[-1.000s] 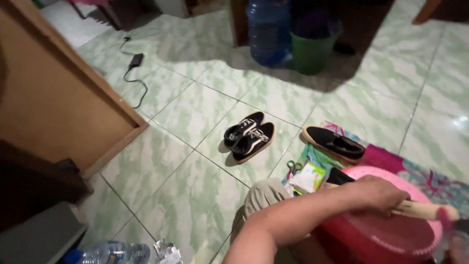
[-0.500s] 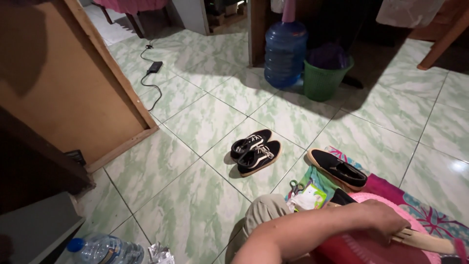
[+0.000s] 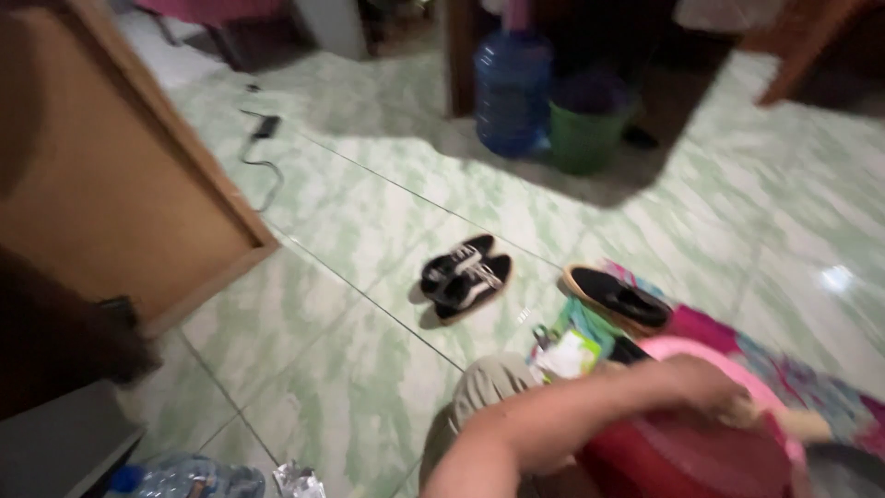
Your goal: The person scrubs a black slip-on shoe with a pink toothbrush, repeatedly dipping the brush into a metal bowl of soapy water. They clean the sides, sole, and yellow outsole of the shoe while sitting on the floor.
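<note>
Lower right of frame: one hand [image 3: 714, 387] reaching across a pink-rimmed red basin [image 3: 682, 456], on or near a pale wooden stick-like handle [image 3: 807, 424]. Too blurred to say which hand by sight; forearm comes in from bottom centre, prob. the left. Fingers look curled over the handle's near end, but grip not certain — cannot tell clenched vs. just resting. Other hand not in view.

Handle: looks stiff, light, dry wood, prob. not slippery; best taken around the shaft near the basin rim. Basin: plastic, rigid-ish, light if empty, contents not visible; take by the rim.

Just above the basin, centre-right: black slip-on shoe [image 3: 619, 297] on a coloured mat [image 3: 811, 383], small packets [image 3: 567, 349] beside a bent knee. Centre: pair of black-white sneakers [image 3: 464, 275] on green tile floor [image 3: 350, 378]. Top centre: blue water jug [image 3: 512, 88] next to green bucket [image 3: 583, 136].
</note>
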